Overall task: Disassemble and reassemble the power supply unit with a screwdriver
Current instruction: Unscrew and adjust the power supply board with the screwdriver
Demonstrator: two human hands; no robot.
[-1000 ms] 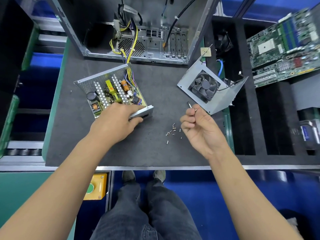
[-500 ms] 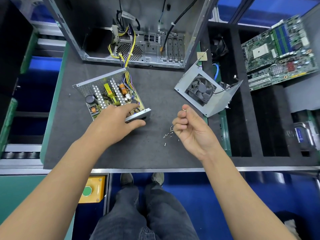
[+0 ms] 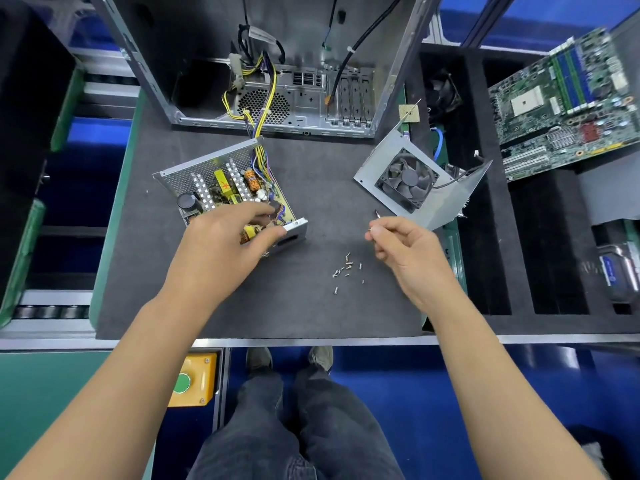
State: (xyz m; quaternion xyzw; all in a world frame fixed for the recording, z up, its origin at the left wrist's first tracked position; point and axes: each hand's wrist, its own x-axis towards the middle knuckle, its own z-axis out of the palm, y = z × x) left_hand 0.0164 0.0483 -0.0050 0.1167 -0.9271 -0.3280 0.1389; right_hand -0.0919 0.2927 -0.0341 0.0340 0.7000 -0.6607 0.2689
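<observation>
Presently the open PSU (image 3: 228,188), its circuit board exposed, lies left of centre on the grey mat (image 3: 311,313), with yellow wires (image 3: 264,116) running from it up into the case (image 3: 277,64) behind; the left hand (image 3: 221,244) rests over its near end, fingers curled loosely about the near right corner. Right of it, clear of the unit, the right hand (image 3: 408,251) hovers with fingers curled, pinching a small screw (image 3: 369,230) at thumb and forefinger, a thin metal tip showing just above the knuckles. Loose screws (image 3: 346,268) lie on the mat between the hands, the fan cover (image 3: 412,185) lies tilted at the mat's right edge, and a motherboard (image 3: 568,105) sits well apart at far right.
</observation>
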